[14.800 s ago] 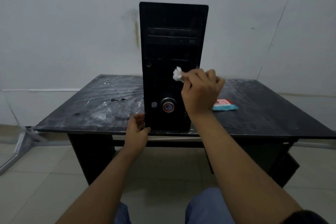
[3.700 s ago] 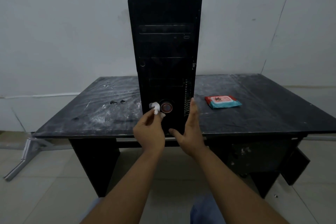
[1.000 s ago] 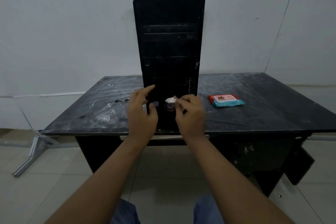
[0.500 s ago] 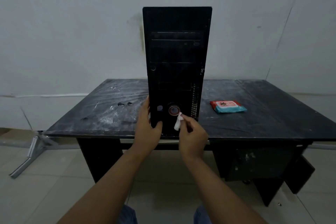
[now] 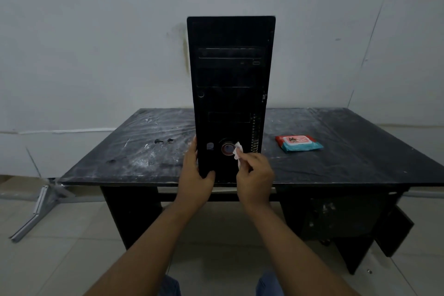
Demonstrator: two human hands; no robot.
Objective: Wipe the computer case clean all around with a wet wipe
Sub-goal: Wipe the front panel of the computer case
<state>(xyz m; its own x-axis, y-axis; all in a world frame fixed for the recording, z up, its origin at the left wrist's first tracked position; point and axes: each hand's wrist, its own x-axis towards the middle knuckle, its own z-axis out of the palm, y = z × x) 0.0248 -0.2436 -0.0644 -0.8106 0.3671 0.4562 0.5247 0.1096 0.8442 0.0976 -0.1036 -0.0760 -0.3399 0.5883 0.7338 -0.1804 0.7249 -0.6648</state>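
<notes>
A tall black computer case point(image 5: 230, 74) stands upright at the front edge of a black table point(image 5: 360, 156), its front panel facing me. My left hand point(image 5: 195, 180) grips the case's lower left corner, thumb on the front and fingers along the side. My right hand point(image 5: 254, 175) pinches a small crumpled white wet wipe point(image 5: 237, 153) and holds it against the front panel, just right of the round power button point(image 5: 227, 149).
A red and blue wet wipe pack point(image 5: 298, 143) lies on the table to the right of the case. The tabletop is smeared with white dust. A white wall stands close behind. A metal bar point(image 5: 36, 211) leans on the floor at left.
In the last second the wipe went from above the power button down to its right side. My left hand moved from the front panel to grip the lower left corner.
</notes>
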